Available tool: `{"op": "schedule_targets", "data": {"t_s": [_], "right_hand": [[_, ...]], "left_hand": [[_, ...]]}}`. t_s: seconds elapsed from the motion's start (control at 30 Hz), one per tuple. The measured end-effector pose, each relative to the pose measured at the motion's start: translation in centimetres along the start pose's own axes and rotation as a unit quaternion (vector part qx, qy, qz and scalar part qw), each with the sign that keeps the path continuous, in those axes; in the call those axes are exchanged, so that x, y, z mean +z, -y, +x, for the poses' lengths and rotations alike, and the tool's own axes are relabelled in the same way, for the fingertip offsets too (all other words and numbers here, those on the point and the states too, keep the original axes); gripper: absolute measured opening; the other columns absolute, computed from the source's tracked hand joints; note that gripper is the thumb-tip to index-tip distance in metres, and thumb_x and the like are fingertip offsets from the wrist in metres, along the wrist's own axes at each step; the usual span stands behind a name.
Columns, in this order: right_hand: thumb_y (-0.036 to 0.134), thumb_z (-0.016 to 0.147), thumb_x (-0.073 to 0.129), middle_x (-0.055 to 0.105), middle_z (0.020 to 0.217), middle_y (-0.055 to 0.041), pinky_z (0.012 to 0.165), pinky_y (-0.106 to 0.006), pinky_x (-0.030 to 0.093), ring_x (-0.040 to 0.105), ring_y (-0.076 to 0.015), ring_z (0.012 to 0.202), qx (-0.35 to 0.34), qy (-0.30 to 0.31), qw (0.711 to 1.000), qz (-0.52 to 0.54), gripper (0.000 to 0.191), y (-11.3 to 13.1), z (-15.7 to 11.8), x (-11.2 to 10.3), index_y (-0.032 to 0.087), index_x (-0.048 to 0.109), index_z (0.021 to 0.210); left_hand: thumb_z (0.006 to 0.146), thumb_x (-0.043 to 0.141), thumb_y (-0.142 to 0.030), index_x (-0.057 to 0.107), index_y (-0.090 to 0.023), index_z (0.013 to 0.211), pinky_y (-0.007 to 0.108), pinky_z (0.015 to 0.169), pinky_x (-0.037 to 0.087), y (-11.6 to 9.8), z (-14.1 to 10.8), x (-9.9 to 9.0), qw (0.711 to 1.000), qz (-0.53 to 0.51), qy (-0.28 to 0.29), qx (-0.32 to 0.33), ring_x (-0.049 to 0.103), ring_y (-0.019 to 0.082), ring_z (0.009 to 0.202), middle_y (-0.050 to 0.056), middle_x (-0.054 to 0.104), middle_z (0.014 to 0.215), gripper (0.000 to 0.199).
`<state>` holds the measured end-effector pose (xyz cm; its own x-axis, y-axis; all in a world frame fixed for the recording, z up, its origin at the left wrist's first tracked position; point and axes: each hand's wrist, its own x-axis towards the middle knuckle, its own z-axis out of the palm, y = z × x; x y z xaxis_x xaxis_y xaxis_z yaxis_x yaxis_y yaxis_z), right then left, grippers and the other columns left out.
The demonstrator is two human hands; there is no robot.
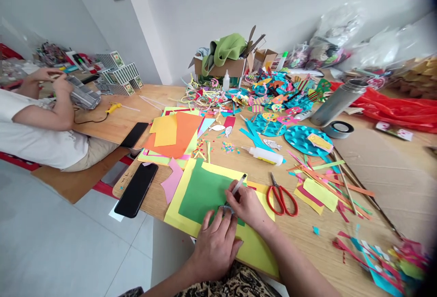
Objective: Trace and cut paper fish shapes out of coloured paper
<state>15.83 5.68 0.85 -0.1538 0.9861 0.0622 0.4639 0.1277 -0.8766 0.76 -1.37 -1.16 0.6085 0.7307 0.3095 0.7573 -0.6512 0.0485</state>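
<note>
A pen [238,185] with a pale barrel is gripped in my right hand [246,206], its tip hidden by the fingers. My left hand [217,242] lies with fingers spread over a small grey patterned piece [226,207] on green paper [204,191]. That green sheet rests on yellow paper [176,213] at the table's front edge. Red-handled scissors [282,200] lie right of my right hand. Beyond the hands are a white glue bottle [266,156] and small fish cutouts [228,131].
Two phones [136,190] [134,135] lie left of stacked coloured papers [187,133]. Paper strips [332,178], blue discs [307,140], a metal flask [339,102] and tape roll [338,128] are at the right. A person [41,128] works at the far left.
</note>
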Motion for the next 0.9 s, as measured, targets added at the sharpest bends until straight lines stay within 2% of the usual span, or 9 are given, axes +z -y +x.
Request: {"op": "schedule_targets", "data": {"t_s": [0.2, 0.43, 0.53, 0.6, 0.67, 0.73, 0.8, 0.9], "right_hand": [[0.03, 0.088, 0.046, 0.044, 0.051, 0.0064, 0.044, -0.023, 0.031, 0.041, -0.0106, 0.043, 0.0, -0.004, 1.0, 0.006, 0.017, -0.2, 0.1, 0.1, 0.022, 0.043, 0.074], [0.033, 0.09, 0.048, 0.044, 0.051, 0.0064, 0.043, -0.022, 0.032, 0.042, -0.0103, 0.043, 0.006, -0.016, 1.0, 0.025, 0.021, -0.5, 0.1, 0.3, 0.021, 0.045, 0.072], [0.038, 0.094, 0.043, 0.046, 0.052, 0.0053, 0.042, -0.022, 0.035, 0.046, -0.0112, 0.044, 0.019, -0.033, 0.998, 0.044, 0.027, -0.5, -0.1, 0.1, 0.021, 0.046, 0.074], [0.039, 0.096, 0.041, 0.054, 0.059, 0.0021, 0.045, -0.023, 0.042, 0.054, -0.0126, 0.049, 0.013, -0.034, 0.998, 0.051, 0.027, -0.4, -0.5, -0.6, 0.019, 0.051, 0.08], [0.034, 0.097, 0.041, 0.065, 0.075, -0.0032, 0.059, -0.026, 0.051, 0.063, -0.0155, 0.066, -0.035, -0.016, 0.999, 0.025, 0.024, -0.3, -1.2, -1.5, 0.018, 0.058, 0.094], [0.027, 0.098, 0.042, 0.068, 0.094, -0.0075, 0.078, -0.032, 0.053, 0.065, -0.0191, 0.09, -0.117, 0.006, 0.992, -0.039, 0.023, -0.5, -2.2, -2.5, 0.02, 0.061, 0.108], [0.021, 0.097, 0.043, 0.068, 0.099, -0.0089, 0.084, -0.035, 0.053, 0.062, -0.0216, 0.101, -0.185, 0.018, 0.978, -0.1, 0.025, -0.9, -3.3, -3.2, 0.021, 0.061, 0.114], [0.017, 0.095, 0.046, 0.07, 0.099, -0.01, 0.084, -0.037, 0.053, 0.06, -0.0243, 0.106, -0.24, 0.037, 0.958, -0.152, 0.031, -1.9, -4.8, -3.7, 0.021, 0.057, 0.124]], "left_hand": [[0.095, 0.036, -0.044, 0.058, -0.015, 0.125, 0.038, 0.106, 0.029, -0.1, -0.1, 1.0, 0.999, -0.011, -0.039, 0.003, 0.048, 0.024, 0.12, 0.007, 0.06, 0.128, 0.047], [0.095, 0.036, -0.046, 0.056, -0.017, 0.128, 0.039, 0.099, 0.035, -0.2, -0.2, 0.8, 1.0, 0.004, -0.03, -0.006, 0.047, 0.025, 0.12, 0.006, 0.058, 0.131, 0.048], [0.095, 0.035, -0.046, 0.055, -0.018, 0.129, 0.039, 0.095, 0.036, -0.3, -0.3, 0.6, 0.999, 0.009, -0.028, -0.016, 0.049, 0.025, 0.117, 0.004, 0.059, 0.13, 0.048], [0.095, 0.035, -0.046, 0.056, -0.019, 0.128, 0.04, 0.093, 0.035, -0.3, -0.3, 0.7, 0.999, 0.009, -0.03, -0.017, 0.049, 0.026, 0.115, 0.004, 0.059, 0.13, 0.047], [0.095, 0.036, -0.046, 0.057, -0.019, 0.127, 0.039, 0.092, 0.035, -0.2, -0.3, 0.9, 0.999, 0.01, -0.035, -0.013, 0.05, 0.025, 0.114, 0.004, 0.059, 0.13, 0.047], [0.095, 0.036, -0.047, 0.057, -0.019, 0.127, 0.039, 0.092, 0.035, 0.0, -0.4, 1.1, 0.999, 0.011, -0.042, -0.007, 0.05, 0.025, 0.115, 0.004, 0.059, 0.13, 0.048], [0.094, 0.037, -0.046, 0.056, -0.019, 0.128, 0.039, 0.092, 0.034, 0.1, -0.5, 1.2, 0.999, 0.01, -0.048, -0.002, 0.049, 0.025, 0.116, 0.004, 0.059, 0.131, 0.048], [0.094, 0.038, -0.045, 0.057, -0.018, 0.128, 0.039, 0.092, 0.034, 0.2, -0.6, 1.4, 0.998, 0.012, -0.06, 0.002, 0.049, 0.025, 0.118, 0.005, 0.059, 0.131, 0.047]]}}
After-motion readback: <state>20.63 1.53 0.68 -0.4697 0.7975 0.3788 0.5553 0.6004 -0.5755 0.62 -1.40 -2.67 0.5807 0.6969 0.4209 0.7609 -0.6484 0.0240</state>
